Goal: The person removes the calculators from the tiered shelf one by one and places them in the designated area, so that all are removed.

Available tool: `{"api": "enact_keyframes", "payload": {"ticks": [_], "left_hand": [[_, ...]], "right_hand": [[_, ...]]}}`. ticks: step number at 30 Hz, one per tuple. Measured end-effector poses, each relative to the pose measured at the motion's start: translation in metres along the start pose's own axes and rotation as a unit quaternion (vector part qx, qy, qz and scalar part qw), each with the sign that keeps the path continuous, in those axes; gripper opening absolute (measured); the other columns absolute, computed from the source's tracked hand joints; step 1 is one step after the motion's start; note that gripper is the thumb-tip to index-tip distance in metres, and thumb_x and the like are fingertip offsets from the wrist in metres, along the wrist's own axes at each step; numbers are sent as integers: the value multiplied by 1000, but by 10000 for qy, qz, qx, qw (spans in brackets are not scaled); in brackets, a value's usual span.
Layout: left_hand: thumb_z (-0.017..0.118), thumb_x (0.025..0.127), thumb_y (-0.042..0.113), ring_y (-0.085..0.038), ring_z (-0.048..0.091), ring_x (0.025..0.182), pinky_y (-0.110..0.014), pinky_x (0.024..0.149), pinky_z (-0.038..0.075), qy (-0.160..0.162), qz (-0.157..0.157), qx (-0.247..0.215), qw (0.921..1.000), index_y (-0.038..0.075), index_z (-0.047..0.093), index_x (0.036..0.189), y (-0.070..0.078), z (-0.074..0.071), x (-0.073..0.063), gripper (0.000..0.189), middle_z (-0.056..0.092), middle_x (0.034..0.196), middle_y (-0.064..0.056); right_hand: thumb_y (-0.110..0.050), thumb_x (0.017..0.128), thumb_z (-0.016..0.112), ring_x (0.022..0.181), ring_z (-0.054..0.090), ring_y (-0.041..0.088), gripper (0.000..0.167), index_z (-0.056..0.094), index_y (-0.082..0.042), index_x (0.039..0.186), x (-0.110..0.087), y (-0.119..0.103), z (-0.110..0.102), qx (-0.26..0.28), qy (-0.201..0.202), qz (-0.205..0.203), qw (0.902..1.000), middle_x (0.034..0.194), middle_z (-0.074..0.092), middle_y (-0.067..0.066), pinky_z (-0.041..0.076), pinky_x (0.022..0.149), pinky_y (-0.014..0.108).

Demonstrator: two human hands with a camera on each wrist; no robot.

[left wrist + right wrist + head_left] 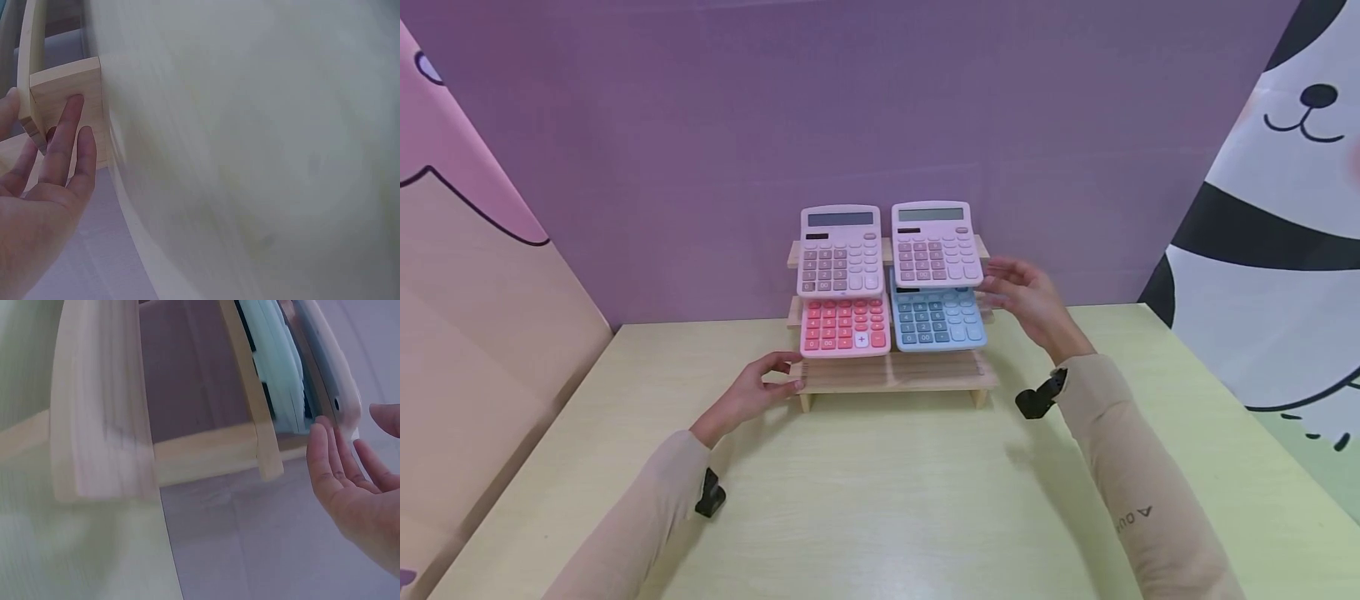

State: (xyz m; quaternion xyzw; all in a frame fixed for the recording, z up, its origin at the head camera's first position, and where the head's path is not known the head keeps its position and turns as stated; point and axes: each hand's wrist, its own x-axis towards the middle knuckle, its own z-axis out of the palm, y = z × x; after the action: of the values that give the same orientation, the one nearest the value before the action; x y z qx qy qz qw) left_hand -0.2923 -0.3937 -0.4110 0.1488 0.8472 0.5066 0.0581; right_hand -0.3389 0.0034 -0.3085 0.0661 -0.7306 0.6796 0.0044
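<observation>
Backdrop: purple wall (880, 125) behind pale wood-grain table (880, 483).
Rack: pale slatted wooden three-tier stand (895, 379) on table, nr wall.
Top tier: pale-pink rectangular plastic calc (840, 250) L, matching pale-pink calc (936, 246) R.
Mid tier: pink calc w/ red keys (845, 327) L, blue calc (937, 321) R.
My L hand (748, 396): gripping stand's bottom L corner.
My R hand (1033, 308): fingers loosely extended by matching calc's edge; can't tell if I'm touching.

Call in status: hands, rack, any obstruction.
Left hand touching wooden rack, lower left end. Right hand beside upper right calculator. Four calculators on rack, two above two. No obstruction visible.
</observation>
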Motion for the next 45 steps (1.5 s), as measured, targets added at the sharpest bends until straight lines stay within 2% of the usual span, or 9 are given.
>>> {"api": "enact_keyframes", "payload": {"ticks": [4, 10, 17, 22, 34, 41, 45], "left_hand": [[64, 86, 24, -27, 41, 117, -38, 91, 49, -15, -45, -7, 10000, 10, 44, 132, 0, 0, 0, 52, 45, 131, -12], [64, 86, 24, -27, 41, 117, -40, 92, 49, -10, -76, -2, 10000, 10, 43, 133, 2, 0, -1, 53, 44, 131, -12], [64, 86, 23, -29, 42, 116, -36, 89, 50, -29, -27, -19, 10000, 9, 44, 132, 0, 0, 0, 52, 45, 129, -15], [63, 86, 21, -30, 43, 116, -35, 89, 51, -23, -23, -31, 10000, 9, 44, 132, -2, 0, 1, 51, 46, 127, -14], [63, 87, 21, -30, 50, 107, -32, 85, 52, -20, -73, -45, 10000, 11, 44, 132, -5, 1, 3, 50, 45, 123, -16], [63, 87, 20, -30, 43, 115, -32, 86, 52, -25, -19, -79, 10000, 10, 43, 133, -4, 1, 2, 51, 44, 127, -14], [63, 87, 21, -30, 42, 115, -34, 88, 51, -8, -32, -39, 10000, 10, 43, 133, -3, 1, 2, 51, 45, 127, -14]], "right_hand": [[-8, 92, 52, 110, 52, 23, 47, 36, -4, 135, 0, 0, 5, -46, -63, -11, 10000, 121, 48, 6, 42, 101, 39], [-5, 91, 51, 106, 53, 21, 48, 34, -3, 136, -1, 0, 11, 70, 6, -10, 10000, 119, 46, 7, 44, 97, 34], [-3, 91, 52, 98, 56, 14, 48, 34, -3, 135, 0, 2, 16, 494, 155, -47, 9986, 114, 48, 5, 49, 91, 28], [-1, 90, 52, 93, 58, 14, 46, 36, -2, 133, -1, 3, 19, 931, 184, -90, 9954, 110, 51, 4, 52, 85, 25], [0, 90, 51, 95, 57, 13, 47, 35, -3, 135, -1, 1, 26, 1240, 486, 71, 9911, 112, 48, 4, 50, 89, 27], [2, 91, 49, 94, 58, 14, 49, 33, -4, 136, -3, 2, 27, 1700, 411, 87, 9846, 114, 47, 5, 50, 89, 26], [3, 90, 48, 91, 59, 15, 49, 33, -4, 136, -4, 1, 27, 2082, 368, 31, 9774, 113, 47, 6, 51, 86, 25]]}}
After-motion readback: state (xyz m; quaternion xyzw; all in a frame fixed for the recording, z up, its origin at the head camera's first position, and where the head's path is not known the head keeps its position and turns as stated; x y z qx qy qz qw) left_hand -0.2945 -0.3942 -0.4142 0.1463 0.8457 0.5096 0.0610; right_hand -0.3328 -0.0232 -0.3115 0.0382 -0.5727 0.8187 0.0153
